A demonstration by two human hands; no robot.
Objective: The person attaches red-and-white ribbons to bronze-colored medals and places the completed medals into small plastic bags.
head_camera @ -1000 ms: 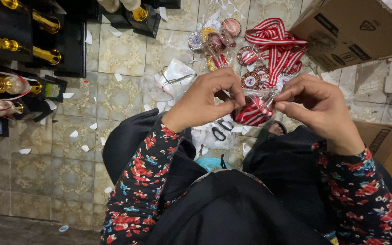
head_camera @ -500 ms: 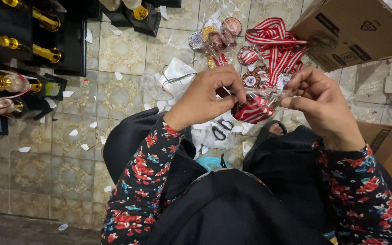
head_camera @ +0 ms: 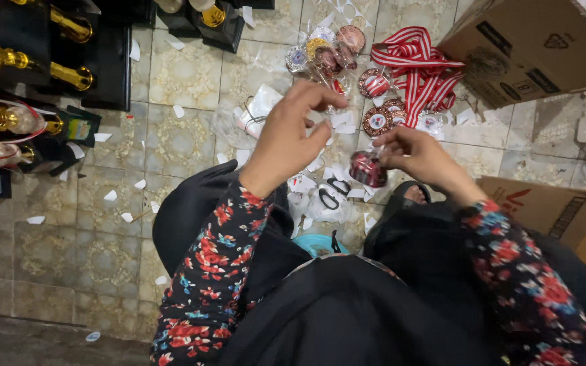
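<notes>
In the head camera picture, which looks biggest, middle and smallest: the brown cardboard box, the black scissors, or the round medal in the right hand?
1. Brown cardboard box
2. Black-handled scissors and round red medal look alike; the medal sits nearer the camera, so unsure.

medal pile ahead; cardboard box blocks right

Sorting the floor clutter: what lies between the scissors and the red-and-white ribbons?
Head view: the right hand holding a round medal, with more medals on the tiles.

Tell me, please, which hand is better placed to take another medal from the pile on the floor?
Probably the left hand. Its fingers look free and hover just above the medals. The right hand is already busy: it holds a dark red round piece lower down, nearer the body.
</notes>
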